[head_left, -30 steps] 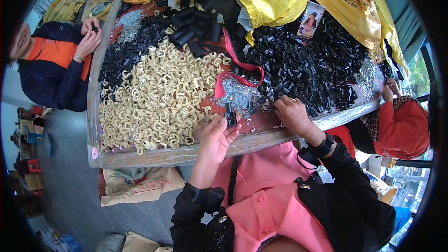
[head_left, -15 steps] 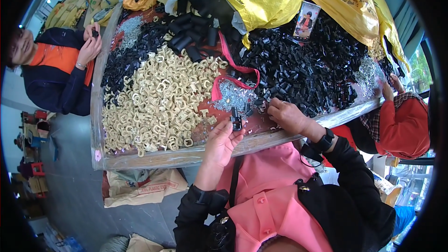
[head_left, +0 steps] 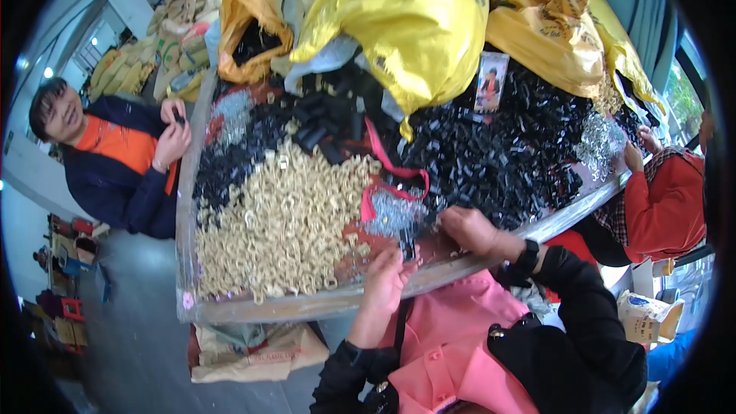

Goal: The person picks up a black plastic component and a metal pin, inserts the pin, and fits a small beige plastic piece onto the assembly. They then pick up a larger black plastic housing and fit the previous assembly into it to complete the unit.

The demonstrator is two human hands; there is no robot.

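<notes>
My left hand (head_left: pixel 386 280) is at the near edge of the table, its thumb and fingers pinching a small black plastic piece (head_left: pixel 407 242) held upright. To the right of it, my right hand (head_left: pixel 470 230) is closed, knuckles up, over the table edge. Whatever its fingers may hold is hidden. Just beyond the black piece lies a heap of small silvery metal parts (head_left: pixel 392 215), with a red-pink strap (head_left: pixel 414 174) curving around it. Cream plastic buckle-like pieces (head_left: pixel 284 222) are heaped to the left, and black plastic pieces (head_left: pixel 498 161) spread beyond my right hand.
Yellow sacks (head_left: pixel 406 23) stand along the far side, with an orange bag (head_left: pixel 249 31) beside them. A picture card (head_left: pixel 491 83) rests on the black heap. One person (head_left: pixel 123 161) works at the left end, another in red (head_left: pixel 659 199) at the right. A wooden rim (head_left: pixel 268 308) edges the table.
The view has tilted, so the table appears lower and more of the sacks show. My right hand has curled more tightly; my left still holds the black piece.
</notes>
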